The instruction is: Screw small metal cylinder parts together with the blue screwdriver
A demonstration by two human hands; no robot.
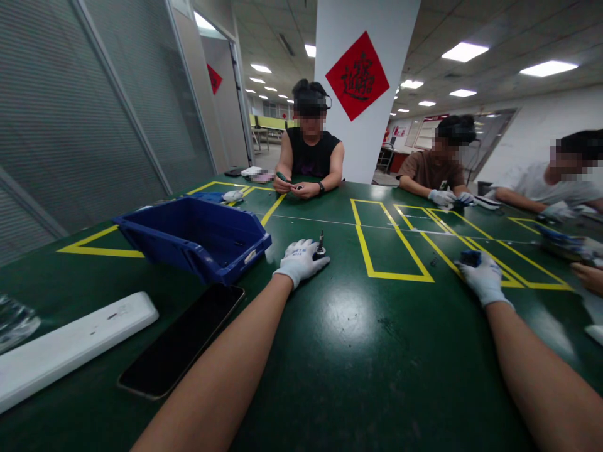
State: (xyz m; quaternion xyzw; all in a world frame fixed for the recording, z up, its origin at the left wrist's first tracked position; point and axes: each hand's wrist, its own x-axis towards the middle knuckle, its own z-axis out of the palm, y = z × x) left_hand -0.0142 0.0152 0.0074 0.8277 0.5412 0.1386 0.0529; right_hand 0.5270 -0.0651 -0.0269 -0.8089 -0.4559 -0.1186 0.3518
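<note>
My left hand (300, 261), in a white glove, rests on the green table with its fingers closed around a small dark round part with an upright metal shaft (321, 241). The blue bin stands just left of that hand. Farther right, my right hand (483, 277), also gloved, grips a small dark blue-black block (470, 257) above or on the yellow tape lines; its fingertips are partly hidden by the block and the glove. The exact kind of either piece is too small to make out.
Left of my arm are a blue bin (164, 229), a black phone (183, 339) and a long white case (80, 348). Yellow tape (400, 276) marks rectangles on the green table (348, 376). Across it sits a person (313, 157); two more people work at the right.
</note>
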